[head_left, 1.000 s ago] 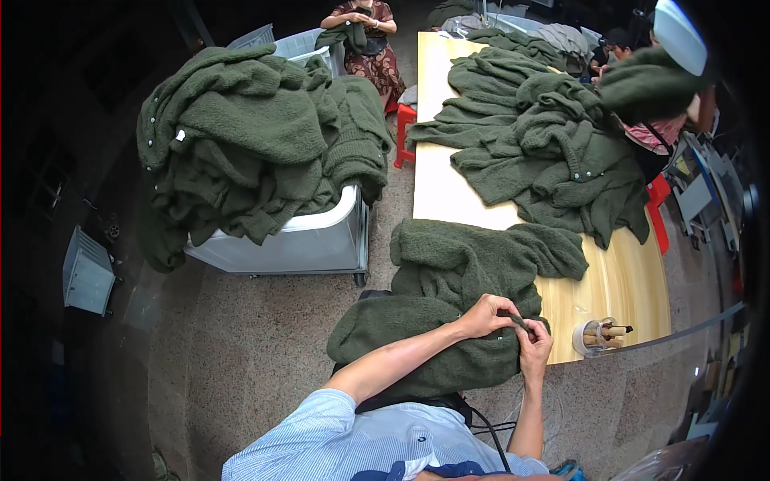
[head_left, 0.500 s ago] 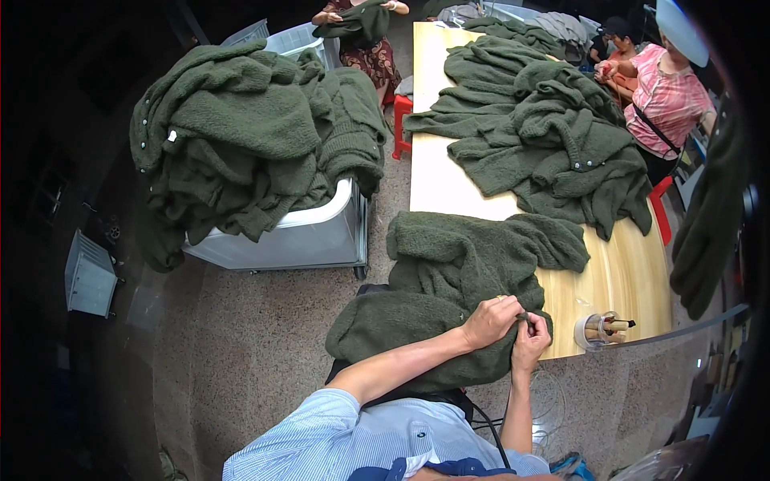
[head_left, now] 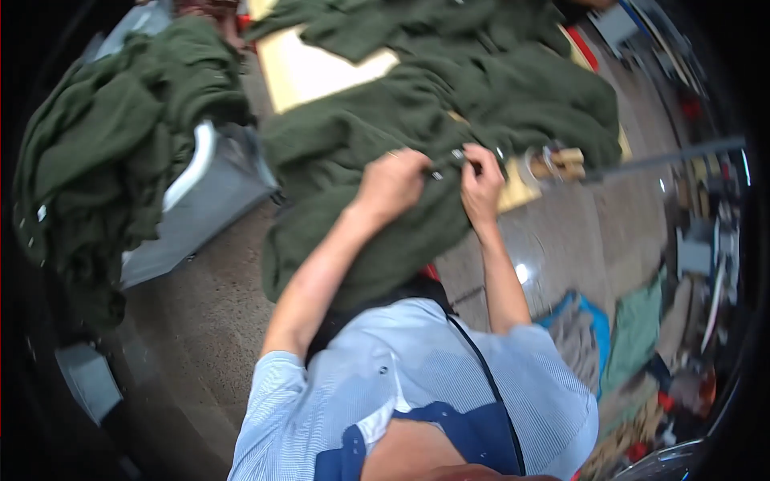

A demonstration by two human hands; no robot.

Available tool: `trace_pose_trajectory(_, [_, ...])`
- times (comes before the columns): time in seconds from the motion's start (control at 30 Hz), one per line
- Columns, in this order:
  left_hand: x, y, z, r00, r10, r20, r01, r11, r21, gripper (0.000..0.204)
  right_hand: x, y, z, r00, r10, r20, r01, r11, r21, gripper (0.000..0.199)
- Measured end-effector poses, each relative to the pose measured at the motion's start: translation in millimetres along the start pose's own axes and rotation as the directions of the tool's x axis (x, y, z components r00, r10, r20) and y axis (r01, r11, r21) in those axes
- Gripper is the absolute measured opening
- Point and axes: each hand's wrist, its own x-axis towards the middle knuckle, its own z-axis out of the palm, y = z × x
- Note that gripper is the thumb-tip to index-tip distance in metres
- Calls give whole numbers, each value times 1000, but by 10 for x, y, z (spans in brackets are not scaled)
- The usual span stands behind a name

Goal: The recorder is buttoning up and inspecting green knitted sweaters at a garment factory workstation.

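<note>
A dark green knitted cardigan (head_left: 345,232) lies across my lap and over the near edge of the table. White-looking buttons show along its edge, close to my fingers. My left hand (head_left: 393,183) is closed in a pinch on the knit, beside one button. A short way to the right, my right hand (head_left: 483,184) has its fingers curled on the same edge, next to another button. Motion blurs the fingertips, and their exact grip on the fabric is partly hidden.
A round holder with wooden-handled tools (head_left: 555,166) stands at the table's right edge. More green knits (head_left: 481,32) cover the pale wooden table (head_left: 321,76). At left, a grey bin (head_left: 216,176) is heaped with green garments (head_left: 104,136). Cloth bundles (head_left: 634,329) lie at right.
My view has swung and shifted, blurring the picture. My hands have moved apart along the cardigan's edge, and more of the cardigan is spread over the table, with buttons showing.
</note>
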Motion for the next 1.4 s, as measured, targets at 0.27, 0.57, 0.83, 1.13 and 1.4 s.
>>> trace_pose_trajectory(0.27, [-57,-114,-85,995,-96,19,96,995,3,11,-79,-463,-305,978,-208,31,202,889,-411,21])
trace_pose_trajectory(0.57, [-6,97,-63,893,-406,196,444,864,-237,25,-361,-494,-257,879,-197,434,371,855,-363,25])
trace_pose_trajectory(0.83, [-24,-46,133,999,19,36,-20,999,26,23,-377,-484,-187,853,-78,515,364,797,-482,33])
trace_pose_trajectory(1.13, [4,-111,156,930,-323,178,369,804,-466,21,-391,-565,-257,865,-273,421,386,897,-213,28])
trace_pose_trajectory(1.4, [-22,-95,203,944,-287,161,328,853,-406,20,-422,-425,22,970,83,227,-80,997,-22,41])
